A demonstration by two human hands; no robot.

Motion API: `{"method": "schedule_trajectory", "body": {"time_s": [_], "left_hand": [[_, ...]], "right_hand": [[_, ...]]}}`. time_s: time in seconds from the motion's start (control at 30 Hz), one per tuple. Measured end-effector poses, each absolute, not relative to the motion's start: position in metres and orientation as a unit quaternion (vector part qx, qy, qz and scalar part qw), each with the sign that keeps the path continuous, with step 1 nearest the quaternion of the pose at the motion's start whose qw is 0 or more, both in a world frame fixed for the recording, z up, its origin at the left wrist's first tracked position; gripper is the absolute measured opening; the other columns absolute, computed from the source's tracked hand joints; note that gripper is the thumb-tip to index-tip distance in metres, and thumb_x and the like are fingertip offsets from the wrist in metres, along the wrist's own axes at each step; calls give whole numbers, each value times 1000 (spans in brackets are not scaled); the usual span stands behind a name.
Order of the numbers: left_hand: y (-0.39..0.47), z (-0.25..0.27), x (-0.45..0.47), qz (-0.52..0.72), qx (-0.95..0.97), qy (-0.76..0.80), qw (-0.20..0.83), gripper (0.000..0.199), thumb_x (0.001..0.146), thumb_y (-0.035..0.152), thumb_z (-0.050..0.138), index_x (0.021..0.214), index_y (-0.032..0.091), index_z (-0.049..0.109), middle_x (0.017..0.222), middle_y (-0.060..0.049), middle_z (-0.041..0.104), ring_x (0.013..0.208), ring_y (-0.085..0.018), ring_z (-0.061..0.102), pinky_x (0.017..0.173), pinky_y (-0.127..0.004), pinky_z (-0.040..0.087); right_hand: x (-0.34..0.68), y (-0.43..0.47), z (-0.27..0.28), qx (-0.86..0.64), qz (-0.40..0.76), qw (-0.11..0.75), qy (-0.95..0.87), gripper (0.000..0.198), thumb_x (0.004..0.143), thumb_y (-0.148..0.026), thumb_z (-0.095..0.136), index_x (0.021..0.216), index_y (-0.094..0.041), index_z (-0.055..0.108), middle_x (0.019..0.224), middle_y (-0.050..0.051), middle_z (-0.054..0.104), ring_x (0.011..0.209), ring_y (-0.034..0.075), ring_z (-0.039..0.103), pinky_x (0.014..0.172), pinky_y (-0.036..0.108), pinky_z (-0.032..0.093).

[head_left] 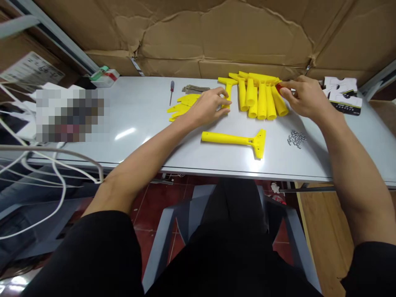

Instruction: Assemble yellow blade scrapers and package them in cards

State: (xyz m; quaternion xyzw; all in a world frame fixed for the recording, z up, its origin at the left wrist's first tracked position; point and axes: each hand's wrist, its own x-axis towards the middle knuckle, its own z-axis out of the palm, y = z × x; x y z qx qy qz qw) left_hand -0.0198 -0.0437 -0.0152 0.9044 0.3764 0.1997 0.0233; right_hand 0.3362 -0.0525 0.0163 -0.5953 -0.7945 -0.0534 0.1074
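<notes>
My left hand (210,106) is at a yellow scraper handle (230,84) standing apart at the left of the row, its fingers curled around the lower part. My right hand (306,97) is closed on a red-handled tool (279,87), most of it hidden by the fingers, just right of the pile of yellow scraper handles (262,101). Nearer to me, another yellow scraper handle (227,138) lies flat with its wide head to the right. Small screws (296,138) form a heap below my right hand. Flat yellow pieces (179,108) lie left of my left hand.
A small screwdriver (171,93) and a stack of thin metal blades (194,89) lie toward the back of the white table (142,107). White-and-black boxes (345,99) sit at the right. White cables (58,173) hang at the left edge. Cardboard (241,37) stands behind.
</notes>
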Motion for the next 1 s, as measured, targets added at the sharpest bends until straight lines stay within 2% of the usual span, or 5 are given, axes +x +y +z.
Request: {"method": "schedule_trajectory", "body": {"time_s": [0.23, 0.43, 0.63, 0.87, 1.0], "left_hand": [[-33, -25, -13, 242, 894, 366, 94, 31, 97, 35, 63, 123, 26, 78, 140, -10, 63, 121, -29, 64, 112, -48, 48], [-44, -9, -17, 270, 892, 353, 82, 35, 100, 39, 58, 130, 30, 74, 143, -9, 66, 129, -29, 61, 109, -47, 51], [-79, 22, -11, 222, 930, 277, 99, 34, 104, 48, 52, 111, 28, 78, 107, -6, 79, 99, -24, 70, 86, -42, 54], [-21, 36, -98, 243, 805, 538, -54, 44, 99, 63, 59, 101, 23, 77, 90, 1, 77, 80, -15, 55, 80, -39, 46], [11, 18, -137, 189, 865, 464, 11, 58, 92, 77, 59, 106, 24, 77, 94, 6, 76, 82, -11, 51, 76, -31, 42]], "right_hand": [[309, -63, 13, -561, -32, 72, -824, 54, 107, -49, 41, 145, -19, 64, 131, 18, 63, 122, 27, 59, 111, 45, 46], [328, -74, 43, -598, -32, 67, -798, 36, 99, -43, 61, 121, -19, 77, 103, 10, 74, 84, 18, 62, 83, 35, 44], [357, -80, 58, -592, 90, -60, -799, 17, 79, -37, 87, 94, -30, 83, 93, -1, 77, 72, 11, 65, 70, 30, 46], [346, -84, 53, -635, -19, 66, -770, 9, 86, -30, 77, 91, -24, 79, 81, 3, 74, 64, 9, 53, 68, 30, 35], [340, -86, 50, -624, -1, 138, -769, 14, 87, -33, 72, 96, -23, 78, 81, 3, 72, 70, 11, 59, 71, 30, 39]]}}
